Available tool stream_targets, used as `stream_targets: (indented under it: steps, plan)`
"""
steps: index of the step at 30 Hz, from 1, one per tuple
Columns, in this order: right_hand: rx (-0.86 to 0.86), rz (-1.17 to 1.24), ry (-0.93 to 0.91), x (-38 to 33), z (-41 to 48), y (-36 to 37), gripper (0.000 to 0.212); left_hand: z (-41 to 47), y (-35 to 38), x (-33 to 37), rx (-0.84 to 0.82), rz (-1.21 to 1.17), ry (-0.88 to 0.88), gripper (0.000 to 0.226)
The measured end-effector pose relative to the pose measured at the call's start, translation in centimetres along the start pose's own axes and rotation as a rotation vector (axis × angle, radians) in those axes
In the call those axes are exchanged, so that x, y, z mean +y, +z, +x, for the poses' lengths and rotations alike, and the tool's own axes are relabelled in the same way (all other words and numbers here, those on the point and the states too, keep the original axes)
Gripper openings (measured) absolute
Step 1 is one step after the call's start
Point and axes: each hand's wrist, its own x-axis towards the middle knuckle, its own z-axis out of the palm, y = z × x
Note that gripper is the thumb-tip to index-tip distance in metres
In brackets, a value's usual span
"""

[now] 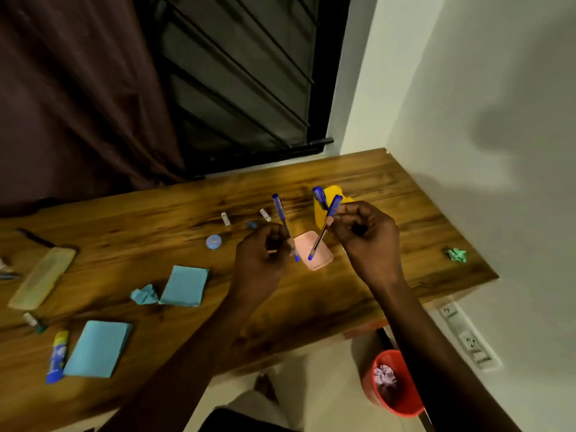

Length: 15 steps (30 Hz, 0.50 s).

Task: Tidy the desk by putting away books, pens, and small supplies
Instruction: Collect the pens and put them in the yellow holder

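- Head view: wooden tabletop (405,198), notepads and small supplies scattered left.
- Left hand (261,254) pinches one blue pen (282,213); right hand (367,241) pinches another pen (318,241), both over the pink tray (321,265).
- Pens are probably being gathered; next, lower them upright into the yellow holder (332,191) just beyond.

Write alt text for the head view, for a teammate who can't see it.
The left hand and right hand each hold a blue pen over a pink tray on a wooden desk. Blue paper pads and a glue stick lie to the left; a red bin sits on the floor.
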Motion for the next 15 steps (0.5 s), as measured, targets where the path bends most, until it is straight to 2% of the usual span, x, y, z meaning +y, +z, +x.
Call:
stream_targets:
  steps: [6, 15]
  plan:
    - [0.103, -0.022, -0.008, 0.9, 4.2, -2.2, 0.014, 5.6, 3.9, 0.1, -0.019, -0.086, 0.023, 0.006]
    - [0.078, -0.181, -0.112, 2.5, 10.0, -1.6, 0.006, 11.4, 9.4, -0.8, -0.018, -0.193, -0.009, 0.009]
